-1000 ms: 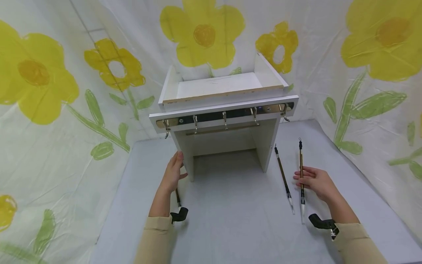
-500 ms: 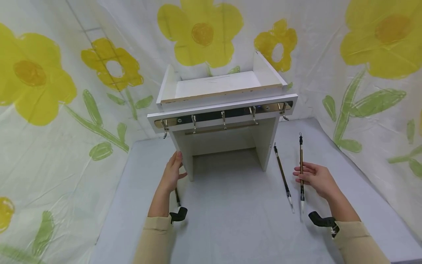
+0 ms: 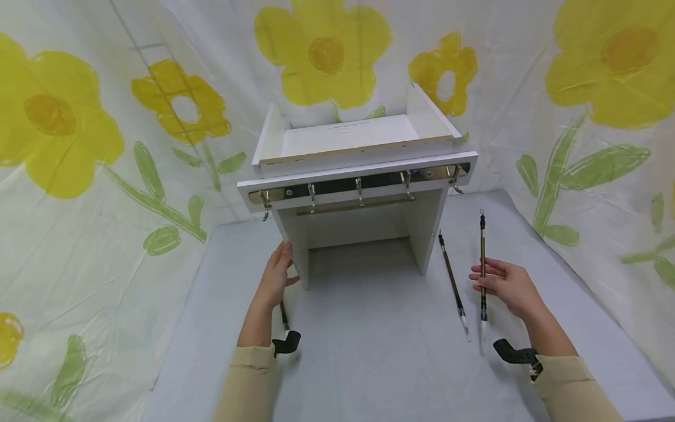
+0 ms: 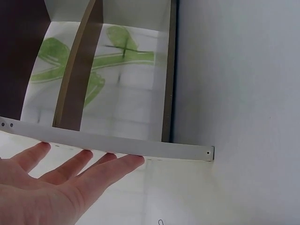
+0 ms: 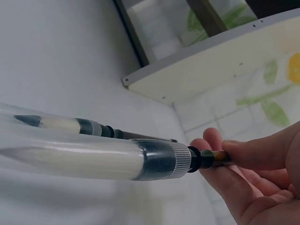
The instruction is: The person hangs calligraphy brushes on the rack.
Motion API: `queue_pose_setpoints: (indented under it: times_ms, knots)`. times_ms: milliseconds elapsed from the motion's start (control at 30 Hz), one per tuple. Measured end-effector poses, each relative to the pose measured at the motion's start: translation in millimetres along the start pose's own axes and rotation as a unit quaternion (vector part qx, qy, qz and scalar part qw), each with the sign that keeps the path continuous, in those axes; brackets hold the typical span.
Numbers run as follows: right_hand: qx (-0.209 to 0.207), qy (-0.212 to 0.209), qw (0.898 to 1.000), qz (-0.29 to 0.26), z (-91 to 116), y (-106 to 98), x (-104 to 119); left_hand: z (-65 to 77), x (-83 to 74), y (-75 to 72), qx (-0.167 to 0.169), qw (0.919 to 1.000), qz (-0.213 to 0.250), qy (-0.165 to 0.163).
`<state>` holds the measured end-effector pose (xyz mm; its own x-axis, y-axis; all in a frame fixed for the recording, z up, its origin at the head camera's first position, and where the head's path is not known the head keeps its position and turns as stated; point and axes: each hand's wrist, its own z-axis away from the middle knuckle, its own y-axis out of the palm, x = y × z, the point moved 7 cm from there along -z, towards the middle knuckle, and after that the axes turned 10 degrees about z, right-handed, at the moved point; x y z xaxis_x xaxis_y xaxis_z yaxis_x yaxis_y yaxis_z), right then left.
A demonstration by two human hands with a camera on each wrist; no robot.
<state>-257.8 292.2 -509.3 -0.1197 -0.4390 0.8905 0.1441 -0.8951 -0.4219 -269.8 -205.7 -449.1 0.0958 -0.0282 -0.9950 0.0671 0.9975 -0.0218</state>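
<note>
A white wooden shelf (image 3: pixel 369 158) with a row of metal hooks stands on the table. My left hand (image 3: pixel 274 278) rests its extended fingertips against the outside of the shelf's left side panel (image 4: pixel 122 142). To the right of the shelf, my right hand (image 3: pixel 503 286) pinches a calligraphy brush (image 3: pixel 483 243) by its thin handle. Its pale bristles sit in a clear cap, close up in the right wrist view, pointing toward the person. A second calligraphy brush (image 3: pixel 452 275) lies between that hand and the shelf.
Behind my left wrist, part of another brush (image 3: pixel 284 316) shows; the forearm hides the rest. The table (image 3: pixel 364 351) has a pale cloth cover. A white curtain (image 3: pixel 506 76) with yellow flowers hangs behind and at both sides.
My right hand has shifted slightly away from the person with the calligraphy brush. My left hand keeps its place at the shelf's side, and the shelf stands as before.
</note>
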Motion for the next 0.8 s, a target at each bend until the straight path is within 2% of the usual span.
queue_pose_setpoints:
  times_ms: [133, 567, 800]
  knots:
    - [-0.007, -0.005, 1.0, -0.01, 1, 0, 1, -12.5, 18.8, -6.6, -0.013, 0.9999, -0.007, 0.008]
    - [-0.024, -0.009, 1.0, 0.008, 7, -3, 7, -10.0, 17.4, -6.3, -0.012, 0.9999, 0.01, 0.006]
    - [-0.031, -0.014, 0.999, 0.008, 11, -2, 10, -9.4, 17.6, -4.8, -0.027, 0.9996, 0.003, 0.005]
